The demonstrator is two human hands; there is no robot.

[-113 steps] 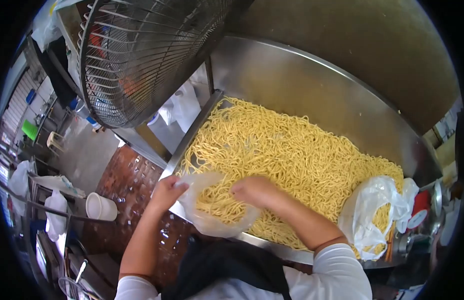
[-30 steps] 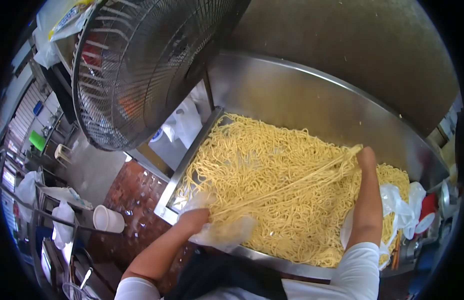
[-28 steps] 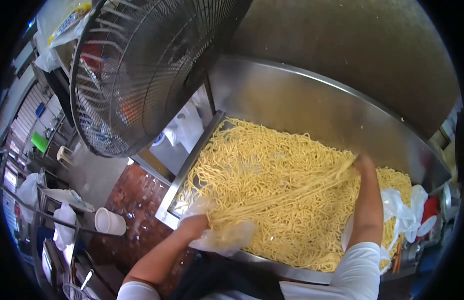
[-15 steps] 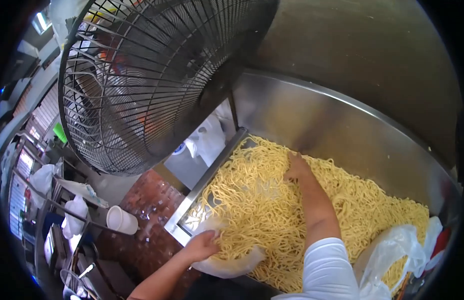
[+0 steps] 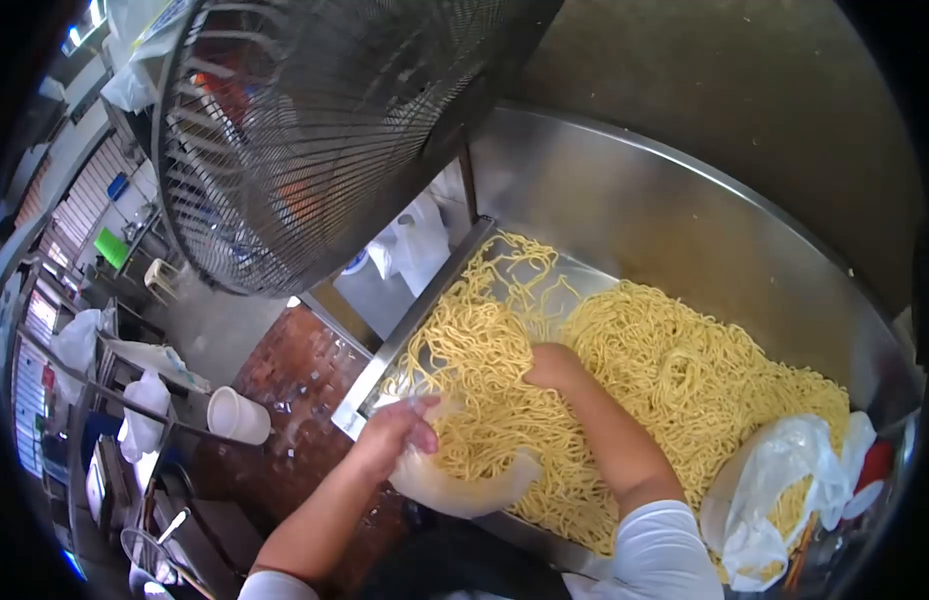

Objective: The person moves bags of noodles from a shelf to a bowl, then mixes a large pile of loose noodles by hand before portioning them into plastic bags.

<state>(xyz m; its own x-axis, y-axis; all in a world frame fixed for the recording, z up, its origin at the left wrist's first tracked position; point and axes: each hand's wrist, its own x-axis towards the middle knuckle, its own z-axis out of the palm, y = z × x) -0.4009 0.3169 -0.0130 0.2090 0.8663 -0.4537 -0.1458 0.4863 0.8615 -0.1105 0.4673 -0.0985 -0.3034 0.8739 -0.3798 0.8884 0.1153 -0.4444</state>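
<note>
While left hand (image 5: 396,432) grips the plastic bag (image 5: 464,488), right hand (image 5: 552,366) clutches noodles (image 5: 674,370).

The person wears a white shirt with short sleeves. The right sleeve (image 5: 656,550) is the bigger part in view; it ends above the elbow and has a soft, rounded edge with a few folds. Of the left sleeve (image 5: 276,586) only a small white piece shows at the bottom border. Between the two sleeves a dark apron (image 5: 464,568) covers the chest. Both forearms are bare, and the left hand (image 5: 394,432) and right hand (image 5: 554,366) carry no gloves.
</note>
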